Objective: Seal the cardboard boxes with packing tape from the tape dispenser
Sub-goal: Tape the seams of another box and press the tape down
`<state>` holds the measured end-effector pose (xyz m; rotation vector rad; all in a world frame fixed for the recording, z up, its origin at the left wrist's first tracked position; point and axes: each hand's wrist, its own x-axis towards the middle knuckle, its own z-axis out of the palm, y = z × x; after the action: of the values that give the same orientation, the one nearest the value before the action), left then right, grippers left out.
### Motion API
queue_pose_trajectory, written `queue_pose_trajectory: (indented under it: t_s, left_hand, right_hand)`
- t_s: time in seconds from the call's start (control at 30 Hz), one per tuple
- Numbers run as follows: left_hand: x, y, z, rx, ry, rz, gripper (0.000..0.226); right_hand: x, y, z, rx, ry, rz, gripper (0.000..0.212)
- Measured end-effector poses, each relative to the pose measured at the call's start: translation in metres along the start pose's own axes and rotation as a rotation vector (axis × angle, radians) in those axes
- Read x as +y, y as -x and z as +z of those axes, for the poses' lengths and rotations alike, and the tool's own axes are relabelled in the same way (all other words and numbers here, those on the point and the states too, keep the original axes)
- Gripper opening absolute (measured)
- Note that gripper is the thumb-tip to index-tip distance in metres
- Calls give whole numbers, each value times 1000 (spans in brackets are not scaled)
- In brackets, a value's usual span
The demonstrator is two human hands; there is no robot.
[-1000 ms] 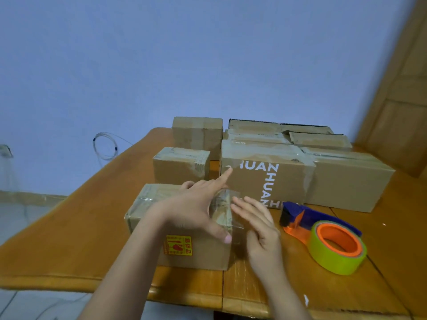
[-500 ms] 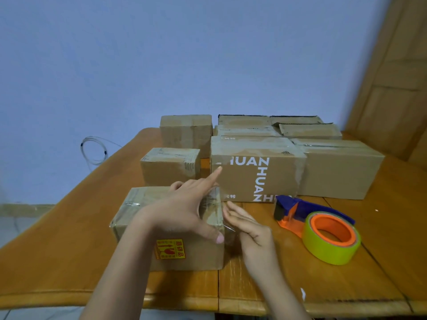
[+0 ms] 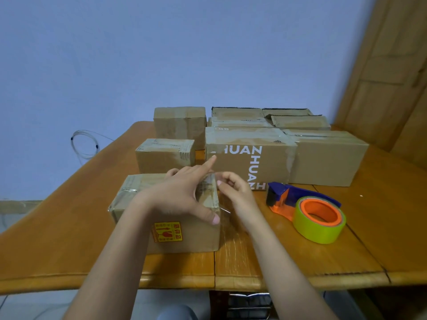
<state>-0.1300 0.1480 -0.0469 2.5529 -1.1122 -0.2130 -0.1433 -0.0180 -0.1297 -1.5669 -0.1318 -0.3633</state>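
step: tape end smoothed onto nearest box (image 3: 184,236) | left hand (image 3: 182,197) spread flat on top | right hand (image 3: 235,192) fingers curled, seemingly pinching clear tape (image 3: 223,210) at edge | next: tape pressed down side, tape dispenser (image 3: 307,211) on surface (image 3: 346,257) retaken

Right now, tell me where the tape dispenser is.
The tape dispenser lies on the wooden table, right of the right hand, just in front of the ZHUAN-printed box; neither hand touches it.

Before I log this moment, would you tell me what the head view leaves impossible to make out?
- Right hand fingertips: curled at the near box edge; whether they pinch the clear tape is too fine to tell.
- Near box's top seam: covered by the left hand.
- Back-row boxes: mostly hidden behind the lettered box.
- Tape dispenser blade: faces away.
- Yellow label print: too small.
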Motion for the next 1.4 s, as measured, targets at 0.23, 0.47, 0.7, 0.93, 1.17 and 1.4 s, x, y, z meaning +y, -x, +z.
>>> queue_pose_trajectory:
  t_s: [0.23, 0.47, 0.7, 0.93, 1.17, 1.4]
  left_hand:
    - [-4, -2, 2, 13, 25, 13, 128]
    - [-4, -2, 2, -3, 26, 18, 123]
    - [0, 0, 1, -19, 43, 35, 124]
    - [-5, -2, 2, -8, 30, 32, 128]
    - [-3, -2, 2, 10, 38, 26, 127]
    - [1, 1, 2, -17, 28, 46, 121]
  right_hand:
    - [0, -3, 5, 179, 109, -40, 12]
    - [9, 1, 12, 368, 416, -282, 11]
    - [9, 6, 8, 319, 378, -347, 12]
    - [12, 13, 6, 311, 535, -467, 27]
    - [13, 25, 8, 304, 580, -527, 41]
    - [10, 27, 7, 280, 441, -445, 44]
